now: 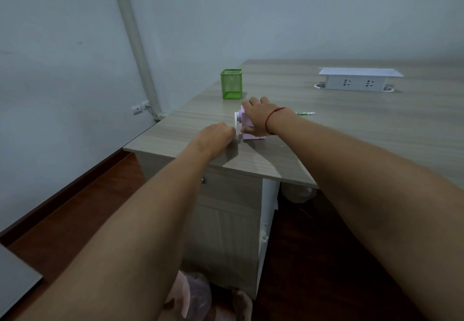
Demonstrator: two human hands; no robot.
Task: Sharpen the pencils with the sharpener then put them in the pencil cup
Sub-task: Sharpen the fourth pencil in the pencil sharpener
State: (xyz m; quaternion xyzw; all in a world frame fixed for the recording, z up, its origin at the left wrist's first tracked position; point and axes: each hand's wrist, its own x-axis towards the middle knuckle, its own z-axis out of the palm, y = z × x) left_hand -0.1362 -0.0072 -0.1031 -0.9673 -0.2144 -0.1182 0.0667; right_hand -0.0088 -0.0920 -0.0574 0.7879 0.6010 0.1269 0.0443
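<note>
A pink pencil sharpener (251, 133) with a white front plate stands on the wooden desk (351, 124) near its left front corner. My right hand (258, 114) presses down over the top of the sharpener and holds it. My left hand (216, 137) is closed at the white plate on the sharpener's left side; what its fingers pinch is hidden. A green mesh pencil cup (231, 84) stands upright behind the sharpener, and no pencils show in it. A green pencil (305, 113) lies on the desk just right of my right wrist.
A white socket box (356, 79) sits on the desk at the back right. The desk's left edge drops to a wooden floor; a wall and a pipe (135, 41) stand to the left. Drawers (226, 195) are under the desk.
</note>
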